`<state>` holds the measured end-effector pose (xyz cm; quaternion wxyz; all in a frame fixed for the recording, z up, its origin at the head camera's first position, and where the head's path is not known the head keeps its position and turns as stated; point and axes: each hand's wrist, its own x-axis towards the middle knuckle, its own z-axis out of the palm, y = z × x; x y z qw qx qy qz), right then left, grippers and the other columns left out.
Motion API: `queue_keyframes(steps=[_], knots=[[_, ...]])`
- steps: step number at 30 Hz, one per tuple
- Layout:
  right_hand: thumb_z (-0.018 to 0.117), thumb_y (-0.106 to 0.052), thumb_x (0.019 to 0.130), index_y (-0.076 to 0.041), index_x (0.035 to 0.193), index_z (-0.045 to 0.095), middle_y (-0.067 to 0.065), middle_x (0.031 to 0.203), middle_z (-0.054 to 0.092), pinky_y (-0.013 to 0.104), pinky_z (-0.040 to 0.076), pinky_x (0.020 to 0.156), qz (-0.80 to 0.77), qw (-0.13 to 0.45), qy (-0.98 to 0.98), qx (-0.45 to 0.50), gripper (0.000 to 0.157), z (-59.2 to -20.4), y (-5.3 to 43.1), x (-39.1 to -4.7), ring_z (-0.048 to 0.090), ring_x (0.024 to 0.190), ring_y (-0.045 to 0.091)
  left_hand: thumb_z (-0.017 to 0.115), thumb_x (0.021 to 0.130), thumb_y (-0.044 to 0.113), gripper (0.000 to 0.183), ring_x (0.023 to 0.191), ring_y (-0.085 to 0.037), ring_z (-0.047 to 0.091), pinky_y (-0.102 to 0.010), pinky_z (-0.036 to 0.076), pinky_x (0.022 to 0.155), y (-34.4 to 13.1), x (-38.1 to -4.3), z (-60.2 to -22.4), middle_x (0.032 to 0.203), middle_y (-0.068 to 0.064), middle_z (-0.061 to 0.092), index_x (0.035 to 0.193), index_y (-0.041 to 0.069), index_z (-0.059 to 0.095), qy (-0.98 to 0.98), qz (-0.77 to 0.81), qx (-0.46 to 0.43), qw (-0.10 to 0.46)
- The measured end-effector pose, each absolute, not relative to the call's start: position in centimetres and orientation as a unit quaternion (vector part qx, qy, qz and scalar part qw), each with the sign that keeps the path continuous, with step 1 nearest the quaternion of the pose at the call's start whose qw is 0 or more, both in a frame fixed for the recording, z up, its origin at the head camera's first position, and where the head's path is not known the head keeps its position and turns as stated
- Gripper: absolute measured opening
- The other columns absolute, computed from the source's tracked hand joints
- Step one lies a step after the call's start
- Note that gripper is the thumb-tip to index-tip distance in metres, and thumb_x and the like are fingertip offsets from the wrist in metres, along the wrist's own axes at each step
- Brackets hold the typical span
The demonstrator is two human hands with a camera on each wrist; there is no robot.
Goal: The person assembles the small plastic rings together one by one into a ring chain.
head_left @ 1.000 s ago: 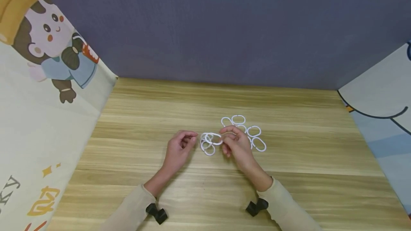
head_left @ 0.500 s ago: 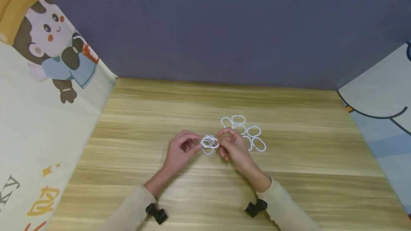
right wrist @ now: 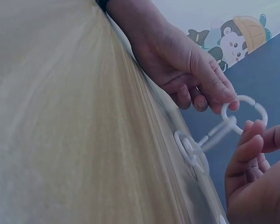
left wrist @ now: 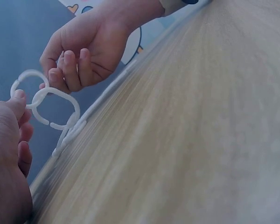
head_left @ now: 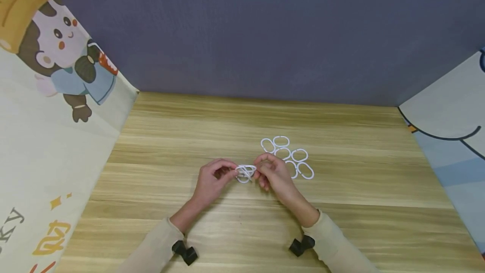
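A white plastic split ring [right wrist: 266, 114] is held up between both hands, with small gaps in its loop. My left hand [head_left: 214, 179] pinches its left side between thumb and fingertips. At the opposite side, the fingertips of my right hand [head_left: 278, 177] pinch it, its other fingers curled. From this ring hangs a second white ring [left wrist: 67, 96], tilted and passing through it. Further linked rings [right wrist: 179, 147] trail below, down by the tabletop, and overlap one another in the head view.
Several more white rings [head_left: 281, 136] lie in a loose cluster on the wood-grain table [head_left: 182, 129], just beyond my right hand. A dark blue panel [head_left: 265, 37] rises at the table's back. Printed cartoon panels [head_left: 38, 138] stand at the sides.
My left hand has moved right and taken hold of the ring that the right hand was holding. The ring has been tilted, and the linked rings have drawn together between the hands.
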<state>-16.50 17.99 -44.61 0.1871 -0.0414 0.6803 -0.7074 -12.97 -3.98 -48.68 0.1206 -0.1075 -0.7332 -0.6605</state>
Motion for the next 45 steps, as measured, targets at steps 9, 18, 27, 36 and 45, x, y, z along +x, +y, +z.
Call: queue_keyframes(steps=[9, 18, 27, 36, 45], knots=[[0.059, 0.005, 0.103, 0.010, 0.112, 0.060, 0.003, 0.074, 0.066, 0.018, 0.041, 0.046, -0.703, 0.160, 0.692, -0.026, 0.011, -44.7, 18.2, -16.8, 0.052, 0.053, 0.007, 0.087, 0.089, -0.006, 0.014, 0.073, -0.006, 0.062, -0.018, 0.052, 0.063, -3.9, -12.8, -48.5, 0.091, -0.013, 0.077, 0.101, -0.002, 0.081, -0.736, -0.659, -0.095, 0.119], [0.061, 0.004, 0.104, 0.011, 0.112, 0.061, 0.004, 0.073, 0.067, 0.018, 0.039, 0.046, -0.707, 0.140, 0.693, -0.021, 0.010, -44.5, 18.4, -17.1, 0.051, 0.052, 0.007, 0.087, 0.090, -0.005, 0.013, 0.072, -0.006, 0.059, -0.018, 0.049, 0.062, -3.9, -12.8, -48.5, 0.090, -0.013, 0.077, 0.102, -0.002, 0.082, -0.734, -0.662, -0.090, 0.120], [0.065, 0.001, 0.105, 0.013, 0.116, 0.063, 0.004, 0.074, 0.066, 0.019, 0.038, 0.048, -0.708, 0.123, 0.695, 0.004, 0.016, -43.9, 19.7, -18.0, 0.049, 0.053, 0.007, 0.086, 0.091, -0.005, 0.013, 0.073, -0.008, 0.061, -0.018, 0.051, 0.064, -3.8, -12.8, -48.5, 0.091, -0.014, 0.077, 0.103, -0.003, 0.081, -0.730, -0.669, -0.083, 0.109], [0.070, -0.002, 0.104, 0.012, 0.119, 0.069, 0.007, 0.087, 0.069, 0.021, 0.047, 0.053, -0.616, 0.091, 0.781, -0.045, 0.021, -42.4, 21.5, -20.9, 0.053, 0.058, 0.010, 0.086, 0.091, -0.004, 0.012, 0.073, -0.008, 0.061, -0.018, 0.051, 0.064, -3.7, -12.9, -48.6, 0.090, -0.015, 0.077, 0.103, -0.002, 0.082, -0.726, -0.674, -0.081, 0.111], [0.080, -0.007, 0.101, -0.001, 0.110, 0.081, 0.012, 0.095, 0.076, 0.018, 0.047, 0.059, -0.468, -0.005, 0.870, -0.151, 0.011, -42.4, 22.1, -24.0, 0.062, 0.072, 0.013, 0.087, 0.092, -0.003, 0.013, 0.074, -0.008, 0.061, -0.018, 0.051, 0.064, -3.8, -13.0, -48.7, 0.090, -0.014, 0.077, 0.103, -0.002, 0.082, -0.728, -0.672, -0.077, 0.112]])
